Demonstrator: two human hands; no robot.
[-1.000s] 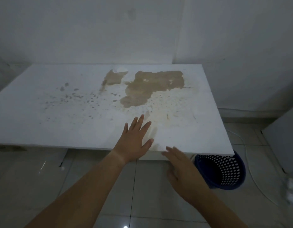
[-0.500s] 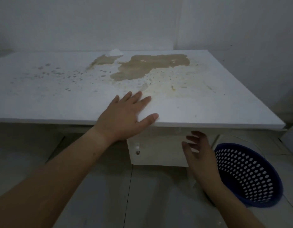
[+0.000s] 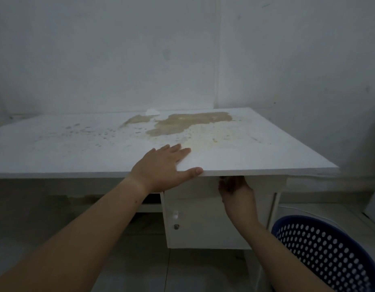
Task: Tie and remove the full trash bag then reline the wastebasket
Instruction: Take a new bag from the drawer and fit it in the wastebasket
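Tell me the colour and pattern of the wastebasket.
The wastebasket is dark blue, perforated with round holes; head view.

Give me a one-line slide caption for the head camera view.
Left hand flat on the stained white desk, right hand tucked under its front edge, blue perforated wastebasket on the floor nearby.

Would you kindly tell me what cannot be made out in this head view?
- Head view, right hand: fingertips hidden in shadow under the desk top's front edge; whether they grip anything is unclear.
- Head view, blue wastebasket: cut off by the right and bottom frame edges; its bottom is unseen.
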